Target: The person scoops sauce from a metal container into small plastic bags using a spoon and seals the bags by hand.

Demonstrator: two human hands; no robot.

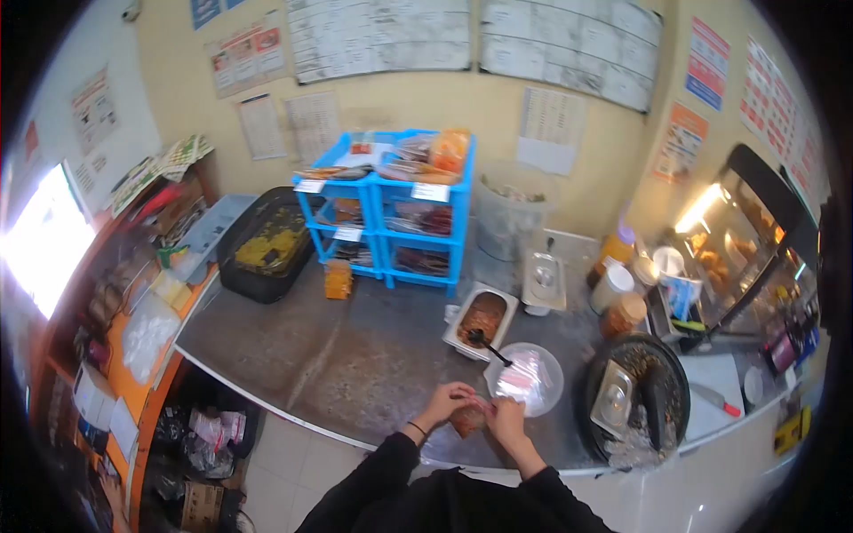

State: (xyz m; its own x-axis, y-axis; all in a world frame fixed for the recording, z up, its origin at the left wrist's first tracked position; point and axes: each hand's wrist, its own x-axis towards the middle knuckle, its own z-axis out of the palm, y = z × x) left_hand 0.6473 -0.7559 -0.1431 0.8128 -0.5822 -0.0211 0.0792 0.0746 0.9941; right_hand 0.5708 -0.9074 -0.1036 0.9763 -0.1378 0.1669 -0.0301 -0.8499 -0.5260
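Near the front edge of the metal counter [293, 355], my left hand [444, 402] and my right hand [505, 419] meet with pinched fingers at the top of a small clear bag [466, 421] with brown-orange contents. The bag hangs below the fingers, between the hands. Just beyond my right hand lies a round white tub [549, 382] with shiny clear plastic packets [524, 375] in it. A metal container [484, 322] of reddish-brown food stands behind, a black ladle [489, 345] resting in it with its handle reaching over the tub.
Blue shelves [418, 238] and a black tray [267, 244] stand at the back. To the right are a large black basin [635, 400], jars [613, 286], a knife [715, 400] on a white board and a lit display case [737, 249]. Another person's hand [113, 490] shows lower left.
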